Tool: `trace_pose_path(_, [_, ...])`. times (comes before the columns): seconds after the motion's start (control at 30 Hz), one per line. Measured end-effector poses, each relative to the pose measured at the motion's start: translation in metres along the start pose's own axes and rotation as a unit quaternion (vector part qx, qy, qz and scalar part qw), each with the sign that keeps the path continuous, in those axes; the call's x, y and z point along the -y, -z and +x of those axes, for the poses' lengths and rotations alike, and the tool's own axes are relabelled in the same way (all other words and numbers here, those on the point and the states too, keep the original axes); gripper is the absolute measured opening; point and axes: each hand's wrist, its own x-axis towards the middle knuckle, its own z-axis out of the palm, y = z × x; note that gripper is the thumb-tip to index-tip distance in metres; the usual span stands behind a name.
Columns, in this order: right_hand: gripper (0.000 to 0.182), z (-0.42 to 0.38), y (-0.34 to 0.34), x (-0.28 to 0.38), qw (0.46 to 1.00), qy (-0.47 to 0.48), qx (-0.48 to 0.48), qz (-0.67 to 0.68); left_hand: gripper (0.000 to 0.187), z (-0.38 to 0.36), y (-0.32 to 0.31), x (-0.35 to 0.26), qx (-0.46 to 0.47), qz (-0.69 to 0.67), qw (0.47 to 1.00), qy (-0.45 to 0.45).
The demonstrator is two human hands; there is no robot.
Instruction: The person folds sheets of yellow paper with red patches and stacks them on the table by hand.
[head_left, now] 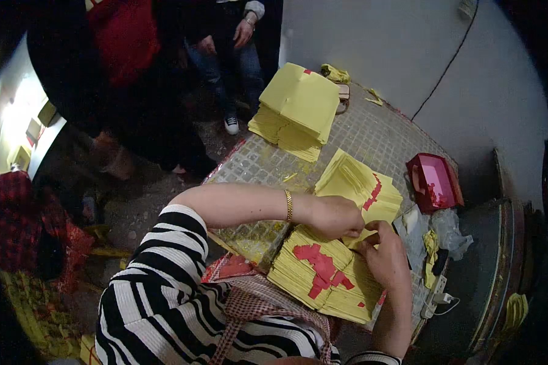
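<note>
My left hand (338,217), a gold bracelet on its wrist, reaches in from the left with its fingers curled closed. Facing it, my right hand (385,254) has thumb and fingers bent together in a pinch. Their fingertips almost meet over yellow paper, and whatever they grip is too small or hidden to make out. Just below lies a thick stack of yellow paper (286,261) with red paper pieces (324,271) scattered on top. Beyond my hands is a fanned pile of yellow sheets (346,173) bearing a row of red bits (373,191).
A tall yellow paper stack (298,100) stands at the tiled table's (371,131) far end. On the right are a pink-lined box (431,182) with red scraps, a clear plastic bag (453,234) and a power strip (433,298). Another person's hands (243,33) show beyond the table.
</note>
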Motion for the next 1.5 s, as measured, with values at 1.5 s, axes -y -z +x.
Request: trace_pose_path(1.5, [0.044, -0.033, -0.024, -0.036, 0.924, 0.294, -0.232, -0.074, 0.014, -0.013, -0.010, 0.002, -0.088, -0.090, 0.992, 0.029])
